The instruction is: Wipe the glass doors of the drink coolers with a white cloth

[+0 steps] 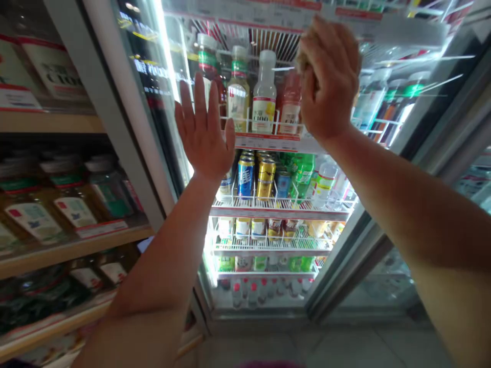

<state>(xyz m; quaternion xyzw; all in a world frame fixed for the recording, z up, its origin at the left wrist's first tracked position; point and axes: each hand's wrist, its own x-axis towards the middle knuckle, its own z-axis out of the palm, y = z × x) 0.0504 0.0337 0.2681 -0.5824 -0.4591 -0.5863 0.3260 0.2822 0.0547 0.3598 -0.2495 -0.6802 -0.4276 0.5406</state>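
Observation:
My left hand [207, 130] is raised in front of the drinks fridge, its back toward me, fingers stretched and spread, holding nothing. Whether it touches any surface I cannot tell. Just beyond it stand a dark red bottle [215, 84] and a pale yellow bottle [238, 97] on the upper shelf. Higher and to the right, my right hand [330, 76] is closed, fingers curled and slightly blurred. A brownish edge shows by its fingertips, but what it grips is hidden. A clear-necked bottle [264, 94] and a pinkish bottle [290, 105] are nearest it.
Lower wire shelves carry a blue can [245, 177], a gold can [266, 179], green bottles [303, 171] and several red-capped bottles at the bottom. Wooden shelving [76, 243] with more bottles flanks the left. A metal door frame [368, 232] rises at right, above a tiled floor [345, 345].

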